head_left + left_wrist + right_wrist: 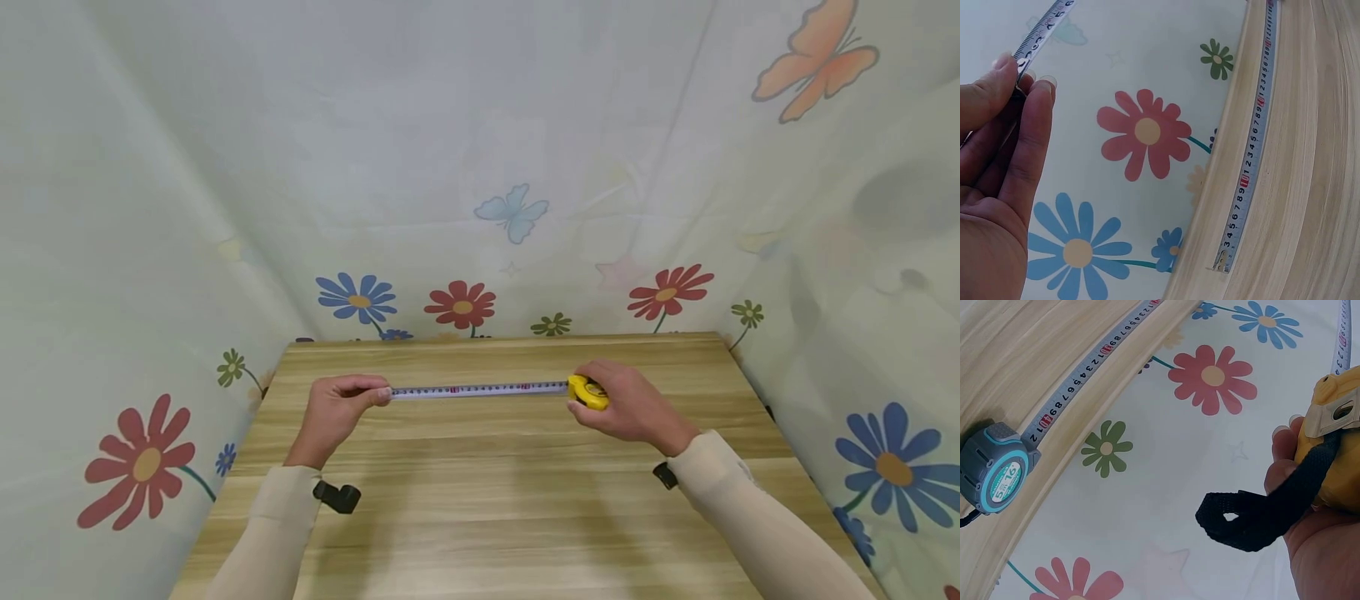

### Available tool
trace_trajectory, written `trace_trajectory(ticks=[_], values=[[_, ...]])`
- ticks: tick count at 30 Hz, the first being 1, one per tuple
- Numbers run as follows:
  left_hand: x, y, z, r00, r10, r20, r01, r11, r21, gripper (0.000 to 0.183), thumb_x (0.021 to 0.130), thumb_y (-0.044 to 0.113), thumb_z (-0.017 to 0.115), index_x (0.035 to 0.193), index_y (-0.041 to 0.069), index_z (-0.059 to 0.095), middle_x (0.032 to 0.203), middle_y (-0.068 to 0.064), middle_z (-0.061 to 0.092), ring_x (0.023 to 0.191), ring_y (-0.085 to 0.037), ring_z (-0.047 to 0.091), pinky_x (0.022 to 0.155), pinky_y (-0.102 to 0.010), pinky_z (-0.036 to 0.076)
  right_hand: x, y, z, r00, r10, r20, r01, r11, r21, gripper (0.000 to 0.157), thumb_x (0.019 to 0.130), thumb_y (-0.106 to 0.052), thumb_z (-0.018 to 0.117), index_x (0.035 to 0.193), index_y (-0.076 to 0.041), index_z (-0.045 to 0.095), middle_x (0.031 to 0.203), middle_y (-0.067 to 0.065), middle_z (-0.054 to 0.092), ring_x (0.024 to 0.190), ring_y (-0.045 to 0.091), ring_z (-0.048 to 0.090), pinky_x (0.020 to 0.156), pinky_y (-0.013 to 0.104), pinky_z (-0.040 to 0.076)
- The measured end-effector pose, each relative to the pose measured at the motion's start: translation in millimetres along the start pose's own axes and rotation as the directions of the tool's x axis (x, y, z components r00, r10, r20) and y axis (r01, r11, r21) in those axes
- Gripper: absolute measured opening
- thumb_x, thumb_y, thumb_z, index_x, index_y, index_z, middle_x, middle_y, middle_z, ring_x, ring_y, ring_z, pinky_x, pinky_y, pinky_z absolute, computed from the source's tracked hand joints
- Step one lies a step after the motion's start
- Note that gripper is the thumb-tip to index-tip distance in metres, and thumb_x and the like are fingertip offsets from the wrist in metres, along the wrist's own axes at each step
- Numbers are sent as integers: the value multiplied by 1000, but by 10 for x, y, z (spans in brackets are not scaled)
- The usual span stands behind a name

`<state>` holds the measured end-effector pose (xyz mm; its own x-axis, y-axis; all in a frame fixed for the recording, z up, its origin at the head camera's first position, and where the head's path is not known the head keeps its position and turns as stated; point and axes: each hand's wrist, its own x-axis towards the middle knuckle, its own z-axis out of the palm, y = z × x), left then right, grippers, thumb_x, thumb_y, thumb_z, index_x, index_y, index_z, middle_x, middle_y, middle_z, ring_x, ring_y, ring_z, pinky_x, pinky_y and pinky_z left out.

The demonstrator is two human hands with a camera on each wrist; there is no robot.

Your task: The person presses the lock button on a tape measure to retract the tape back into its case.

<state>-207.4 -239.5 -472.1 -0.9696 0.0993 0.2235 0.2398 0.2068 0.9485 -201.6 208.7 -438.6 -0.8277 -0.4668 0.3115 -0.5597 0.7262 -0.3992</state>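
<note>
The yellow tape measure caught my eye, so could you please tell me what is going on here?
A person's right hand holds the yellow tape measure, while the left hand pinches the end of its drawn-out blade. A grey and teal tape measure lies on the wooden table, its own strip pulled out too.

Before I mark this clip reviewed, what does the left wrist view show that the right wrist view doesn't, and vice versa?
Only the left wrist view: the left grip pinching the held blade, and the hooked end of a second blade lying on the wooden table.

Only the right wrist view: the right grip holding a yellow case with a black strap, and a grey-and-teal case on the table.

Both: parts of the two blades, the table and the flower-printed wall covering.
</note>
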Motion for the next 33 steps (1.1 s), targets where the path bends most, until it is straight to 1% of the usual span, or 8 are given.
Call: trace_trajectory(ticks=[6, 11, 21, 28, 33], values=[[-3, 13, 17, 1000, 3, 10, -3, 1000, -4, 23, 94, 11, 78, 107, -7, 78, 95, 16, 79, 85, -6, 75, 80, -29, 64, 1, -13, -17, 1000, -6, 9, 6, 1000, 2, 32, 87, -29, 82, 110, -12, 69, 92, -5, 64, 76, 6, 54, 67, 22, 50], [-5, 26, 30, 1000, 4, 9, -4, 1000, -8, 24, 94, 11, 78, 107, -9, 77, 95, 17, 78, 84, -5, 74, 79, -25, 63, 6, -7, -14, 1000, 6, 17, -6, 1000, 9, 32, 87, -29, 82, 111, -12, 69, 94, -5, 65, 77, 7, 54, 68, 22, 51], [-7, 47, 48, 1000, 5, 14, -5, 1000, 0, 23, 92, 13, 80, 106, -6, 79, 97, 15, 79, 85, -6, 74, 80, -25, 63, 15, -5, -11, 1000, 0, 13, -1, 1000, 12, 31, 87, -28, 82, 111, -12, 68, 93, -5, 64, 78, 7, 54, 68, 23, 51], [2, 50, 67, 1000, 17, 23, -17, 1000, -12, 24, 93, 13, 79, 106, -7, 78, 96, 13, 79, 85, -7, 75, 80, -26, 63, 34, -30, -12, 1000, -5, 17, 5, 1000, 1, 33, 87, -31, 81, 112, -12, 68, 94, -4, 65, 77, 7, 54, 68, 23, 51], [12, 52, 82, 999, 13, 29, -13, 1000, -11, 25, 93, 14, 79, 106, -7, 78, 96, 12, 79, 85, -7, 75, 80, -26, 63, 37, -29, -17, 1000, 1, 22, -1, 1000, 3, 33, 87, -30, 81, 111, -11, 68, 93, -4, 64, 77, 7, 53, 67, 23, 50]])
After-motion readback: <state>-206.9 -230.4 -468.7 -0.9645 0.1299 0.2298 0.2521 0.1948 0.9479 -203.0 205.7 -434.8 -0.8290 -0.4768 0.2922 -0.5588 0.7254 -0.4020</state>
